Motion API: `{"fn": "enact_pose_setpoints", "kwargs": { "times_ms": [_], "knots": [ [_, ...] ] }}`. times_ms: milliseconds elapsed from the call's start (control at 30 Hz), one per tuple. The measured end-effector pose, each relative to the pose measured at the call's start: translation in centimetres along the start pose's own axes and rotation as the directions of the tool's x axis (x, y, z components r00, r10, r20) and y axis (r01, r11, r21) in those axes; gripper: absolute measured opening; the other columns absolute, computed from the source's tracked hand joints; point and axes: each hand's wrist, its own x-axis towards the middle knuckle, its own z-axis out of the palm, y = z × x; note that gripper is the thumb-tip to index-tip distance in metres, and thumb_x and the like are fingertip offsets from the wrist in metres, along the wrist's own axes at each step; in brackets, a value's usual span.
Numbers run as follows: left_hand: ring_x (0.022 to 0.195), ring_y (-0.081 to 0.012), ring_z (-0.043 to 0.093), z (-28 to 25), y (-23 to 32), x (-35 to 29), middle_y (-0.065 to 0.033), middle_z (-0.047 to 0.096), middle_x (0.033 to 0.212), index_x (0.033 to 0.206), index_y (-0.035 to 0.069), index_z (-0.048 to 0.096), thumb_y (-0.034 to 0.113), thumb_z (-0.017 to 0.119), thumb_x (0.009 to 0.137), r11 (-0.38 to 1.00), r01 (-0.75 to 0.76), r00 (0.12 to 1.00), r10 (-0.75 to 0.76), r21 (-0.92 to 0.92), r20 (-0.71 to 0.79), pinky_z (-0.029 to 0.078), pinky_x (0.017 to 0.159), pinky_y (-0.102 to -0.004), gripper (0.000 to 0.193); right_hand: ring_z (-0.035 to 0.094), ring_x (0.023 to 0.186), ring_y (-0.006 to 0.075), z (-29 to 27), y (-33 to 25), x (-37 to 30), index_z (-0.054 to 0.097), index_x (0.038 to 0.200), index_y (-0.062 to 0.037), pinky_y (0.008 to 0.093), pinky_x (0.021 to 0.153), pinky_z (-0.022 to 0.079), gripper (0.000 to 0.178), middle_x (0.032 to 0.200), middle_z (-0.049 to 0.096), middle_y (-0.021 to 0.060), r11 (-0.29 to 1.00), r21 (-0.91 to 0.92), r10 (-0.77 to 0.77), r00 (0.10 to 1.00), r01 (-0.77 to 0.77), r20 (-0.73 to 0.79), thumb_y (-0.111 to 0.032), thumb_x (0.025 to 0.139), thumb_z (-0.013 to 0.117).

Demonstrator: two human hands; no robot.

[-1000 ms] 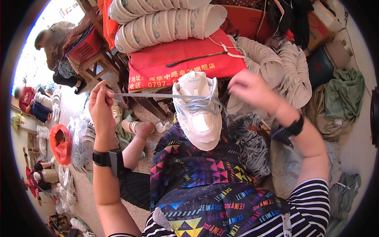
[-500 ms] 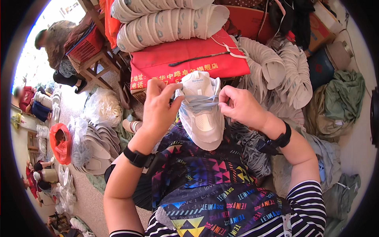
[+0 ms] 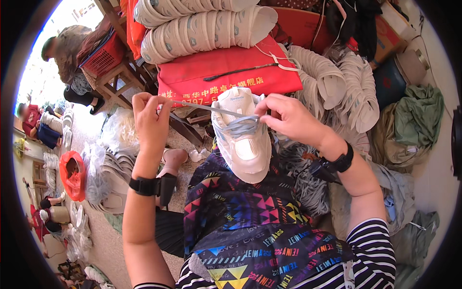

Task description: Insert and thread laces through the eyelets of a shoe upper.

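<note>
A white shoe upper (image 3: 248, 156) with light blue-grey lacing lies over my apron (image 3: 240, 207), its toe toward me and its tongue pointing away. Out to the left, my left hand (image 3: 153, 113) pinches a blue-grey shoelace (image 3: 195, 106), which stretches taut across to the upper. My right hand (image 3: 286, 115) is closed at the upper's right edge, fingertips pressed together by the eyelets. What exactly the right fingertips grip there is hidden. Several lace rows cross the front of the tongue.
Nested white uppers (image 3: 207, 36) lie stacked on a red cloth (image 3: 216, 70) ahead, beside a thin dark tool (image 3: 240, 72). More uppers (image 3: 356, 91) hang at the right. Grey laces (image 3: 308, 178) lie bundled by my right forearm. A red plastic bag (image 3: 73, 176) stands left; other people sit farther off.
My left hand has moved left, away from the upper, drawing the lace out taut. My right hand has shifted slightly left and stays at the upper's right edge.
</note>
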Motion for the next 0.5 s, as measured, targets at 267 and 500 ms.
{"fn": "enact_pose_setpoints", "kwargs": {
  "times_ms": [267, 500],
  "knots": [
    [0.062, -0.0025, 0.045, -0.1, 1.0, -3.1, 0.0038, 0.057, 0.073, 0.087, 0.005, 0.065, 0.009, 0.064, 0.090, 0.804, 0.459, 0.875, -0.335, -0.379, 0.349, 0.039, 0.057, -0.0204, 0.005, 0.055, 0.070, 0.0166, 1.9, 0.4, 1.5, 0.057, 0.092, -0.0027, 0.0300, 0.066, 0.046, 0.015, 0.083, 0.054, 0.0063, 0.914, -0.372, -0.203, 0.976, 0.160, -0.080, -0.011, 0.084, 0.066],
    [0.063, -0.0023, 0.044, -1.3, 1.8, -2.7, 0.0052, 0.052, 0.070, 0.090, 0.003, 0.063, 0.009, 0.065, 0.089, 0.942, 0.195, 0.924, -0.083, -0.273, 0.373, 0.036, 0.058, -0.0182, 0.007, 0.058, 0.066, 0.0174, 0.8, 1.0, 2.1, 0.058, 0.087, -0.0030, 0.0327, 0.063, 0.047, 0.015, 0.074, 0.060, 0.0058, 0.962, 0.141, 0.243, 0.968, -0.233, -0.058, -0.015, 0.085, 0.067]
  ]
}}
